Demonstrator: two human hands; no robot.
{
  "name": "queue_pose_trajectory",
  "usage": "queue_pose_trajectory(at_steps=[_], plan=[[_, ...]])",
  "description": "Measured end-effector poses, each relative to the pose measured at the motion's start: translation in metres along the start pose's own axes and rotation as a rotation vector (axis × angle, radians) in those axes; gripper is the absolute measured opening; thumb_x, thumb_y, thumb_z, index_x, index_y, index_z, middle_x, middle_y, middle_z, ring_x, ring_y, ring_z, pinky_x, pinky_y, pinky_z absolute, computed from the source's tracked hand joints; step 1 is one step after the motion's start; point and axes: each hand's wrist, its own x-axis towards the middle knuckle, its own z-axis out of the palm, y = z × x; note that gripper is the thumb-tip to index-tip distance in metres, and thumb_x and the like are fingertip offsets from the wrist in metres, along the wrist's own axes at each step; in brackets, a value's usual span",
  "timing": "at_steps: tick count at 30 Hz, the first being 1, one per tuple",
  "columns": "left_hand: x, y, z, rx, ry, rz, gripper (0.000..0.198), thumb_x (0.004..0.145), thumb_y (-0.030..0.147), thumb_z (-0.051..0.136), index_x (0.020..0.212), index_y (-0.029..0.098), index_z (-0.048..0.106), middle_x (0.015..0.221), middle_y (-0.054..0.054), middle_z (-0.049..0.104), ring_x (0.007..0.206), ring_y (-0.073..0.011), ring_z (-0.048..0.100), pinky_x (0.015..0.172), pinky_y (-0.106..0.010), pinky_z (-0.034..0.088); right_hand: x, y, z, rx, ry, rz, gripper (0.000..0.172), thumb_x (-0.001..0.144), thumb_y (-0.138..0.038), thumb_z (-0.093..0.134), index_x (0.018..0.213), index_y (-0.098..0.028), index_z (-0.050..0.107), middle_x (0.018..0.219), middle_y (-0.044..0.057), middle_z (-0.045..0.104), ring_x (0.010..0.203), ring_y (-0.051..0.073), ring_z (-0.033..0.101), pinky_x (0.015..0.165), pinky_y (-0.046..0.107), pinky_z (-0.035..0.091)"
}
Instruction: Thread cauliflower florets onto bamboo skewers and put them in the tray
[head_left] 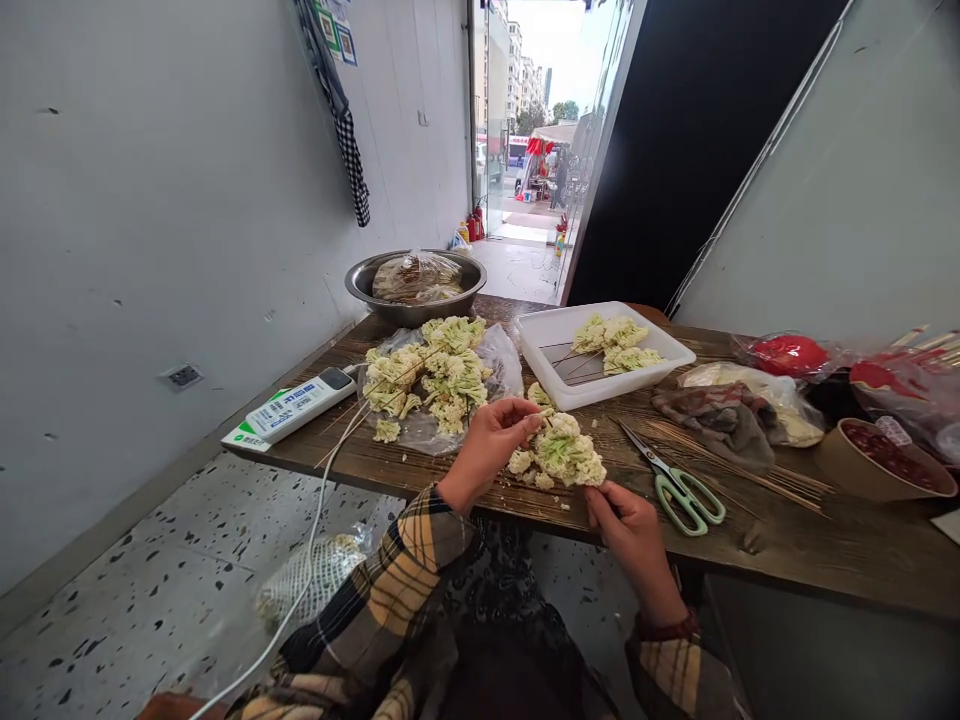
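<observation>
Over the table's near edge, my left hand [491,445] is closed, its thumb and fingertips pinching a small cauliflower floret by the stem. My right hand [628,522] pinches the lower right end of a cauliflower skewer [566,450]; its stick is mostly hidden by the florets. Loose florets and crumbs lie under and beside my hands. Further left, a heap of cauliflower florets [450,375] with thin sticks across it rests on a clear plastic bag [502,355]. Behind my hands, a white tray [559,390] holds several finished-looking cauliflower skewers [619,340].
Green-handled scissors [682,495] and bare bamboo skewers [787,480] lie to the right, near a crumpled cloth [716,420] and a paper bowl [885,470] of dark red food. A metal basin [416,310] stands at the back. A power strip [300,405] trails a white cable leftward.
</observation>
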Motion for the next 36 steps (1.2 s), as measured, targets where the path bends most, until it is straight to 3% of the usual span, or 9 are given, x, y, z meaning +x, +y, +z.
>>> queue_pose_trajectory(at_steps=[9,15,19,27,36], plan=[[0.002,-0.004,-0.006,-0.136,-0.045,-0.054,0.023,0.073,0.034,0.068,0.082,0.012,0.070,0.090,-0.006,0.066,0.075,-0.0133,0.057,0.069,-0.027,0.049,-0.002,0.000,-0.001,-0.013,0.001,-0.003,0.037,0.089,-0.036,0.050,0.056,-0.020,0.047,0.050,-0.005,0.044,0.049,0.010,0.042,0.051,0.023,0.032],[0.005,-0.011,-0.006,-0.067,-0.041,-0.094,0.033,0.070,0.037,0.072,0.092,0.013,0.070,0.076,-0.004,0.065,0.063,-0.0103,0.052,0.056,-0.022,0.041,0.000,-0.001,-0.001,-0.064,-0.017,-0.054,0.038,0.089,-0.035,0.049,0.055,-0.019,0.048,0.051,-0.004,0.045,0.050,0.011,0.043,0.052,0.023,0.032],[0.005,-0.012,-0.004,-0.030,-0.003,-0.069,0.030,0.065,0.036,0.076,0.084,0.014,0.068,0.070,-0.001,0.062,0.063,-0.0096,0.052,0.056,-0.020,0.040,0.002,-0.003,0.000,-0.063,-0.023,-0.034,0.037,0.090,-0.036,0.048,0.057,-0.019,0.049,0.051,-0.004,0.046,0.051,0.011,0.044,0.052,0.023,0.033],[0.001,-0.011,-0.006,-0.022,-0.001,-0.041,0.030,0.070,0.037,0.072,0.092,0.016,0.072,0.084,-0.004,0.068,0.071,-0.0125,0.055,0.064,-0.023,0.042,0.002,-0.002,0.001,-0.052,-0.012,-0.030,0.037,0.089,-0.037,0.049,0.057,-0.019,0.049,0.051,-0.004,0.046,0.050,0.011,0.044,0.052,0.023,0.033],[0.002,-0.008,-0.004,0.018,0.076,0.003,0.025,0.067,0.035,0.074,0.075,0.015,0.062,0.071,0.000,0.059,0.065,-0.0099,0.050,0.060,-0.021,0.039,0.002,-0.004,-0.001,-0.029,-0.018,-0.051,0.036,0.088,-0.035,0.050,0.056,-0.020,0.049,0.051,-0.004,0.046,0.049,0.011,0.045,0.050,0.023,0.033]])
